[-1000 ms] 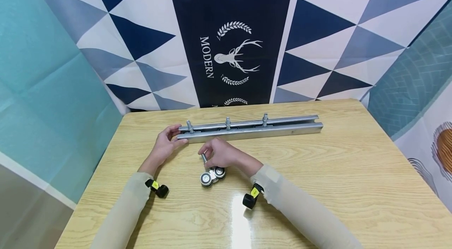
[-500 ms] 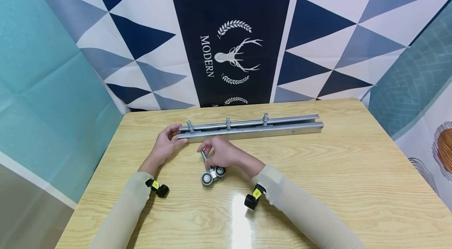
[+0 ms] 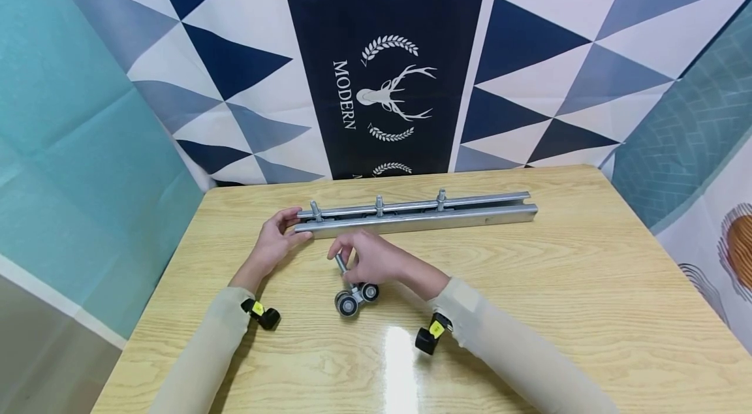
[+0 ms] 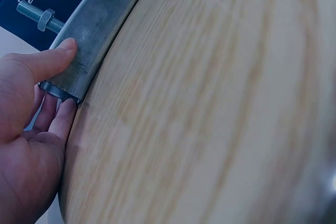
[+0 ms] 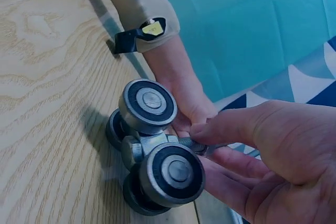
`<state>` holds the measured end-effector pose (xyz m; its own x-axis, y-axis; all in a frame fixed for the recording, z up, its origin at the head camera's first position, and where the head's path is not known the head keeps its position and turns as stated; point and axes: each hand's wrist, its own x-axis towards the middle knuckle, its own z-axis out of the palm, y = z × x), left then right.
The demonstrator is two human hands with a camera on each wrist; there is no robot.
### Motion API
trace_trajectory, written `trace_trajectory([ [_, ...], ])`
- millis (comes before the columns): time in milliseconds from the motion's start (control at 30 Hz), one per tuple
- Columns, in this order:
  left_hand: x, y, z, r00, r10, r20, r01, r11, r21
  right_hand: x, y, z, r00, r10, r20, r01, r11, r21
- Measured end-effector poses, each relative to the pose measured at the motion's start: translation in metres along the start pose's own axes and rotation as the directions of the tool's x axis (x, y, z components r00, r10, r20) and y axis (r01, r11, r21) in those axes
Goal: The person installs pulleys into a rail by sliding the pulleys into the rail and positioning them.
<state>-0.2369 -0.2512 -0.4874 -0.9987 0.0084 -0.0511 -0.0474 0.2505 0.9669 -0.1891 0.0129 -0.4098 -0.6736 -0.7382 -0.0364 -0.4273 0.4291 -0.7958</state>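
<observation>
A steel U-shaped track [image 3: 423, 221] lies across the back of the table, its slot facing up. Three threaded bolts with nuts, one of them a bolt [image 3: 379, 206] near the middle, stand up out of the slot. My left hand [image 3: 273, 239] grips the track's left end, thumb on the near wall in the left wrist view. In front of the track, my right hand [image 3: 371, 258] pinches the threaded stem of a roller trolley [image 5: 152, 145] between thumb and fingers. Its black-and-silver wheels hang below, close over the tabletop, with the stem tilted up to the left.
The light wooden table [image 3: 529, 309] extends to both sides and toward the front. A patterned cloth [image 3: 235, 61] with triangles and a deer print hangs behind it, and teal cloth [image 3: 70, 127] hangs at the left. Both wrists carry small black cameras.
My right hand has turned the roller trolley slightly, and its wheels have shifted a little right and toward me. My left hand keeps its place on the track.
</observation>
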Motion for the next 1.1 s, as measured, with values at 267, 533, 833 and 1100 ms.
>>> trace_trajectory([
  [267, 0.001, 0.0, 0.0, 1.0, 0.004, 0.011, -0.004, 1.0, -0.003, -0.011, -0.008, -0.008, 0.994, -0.016, 0.104, 0.02, 0.999, -0.042],
  [533, 0.001, 0.001, -0.001, 1.0, 0.006, 0.007, -0.006, 1.0, 0.007, -0.029, -0.018, -0.007, 0.97, -0.071, 0.233, 0.108, 0.983, -0.149],
  [833, 0.002, 0.0, 0.0, 1.0, -0.001, 0.008, 0.001, 1.0, -0.009, -0.03, -0.019, -0.004, 0.967, -0.062, 0.247, 0.113, 0.973, -0.199],
  [1100, 0.002, 0.0, 0.0, 1.0, -0.006, 0.01, 0.006, 1.0, -0.001, -0.032, -0.022, -0.007, 0.952, -0.073, 0.296, 0.152, 0.955, -0.254],
])
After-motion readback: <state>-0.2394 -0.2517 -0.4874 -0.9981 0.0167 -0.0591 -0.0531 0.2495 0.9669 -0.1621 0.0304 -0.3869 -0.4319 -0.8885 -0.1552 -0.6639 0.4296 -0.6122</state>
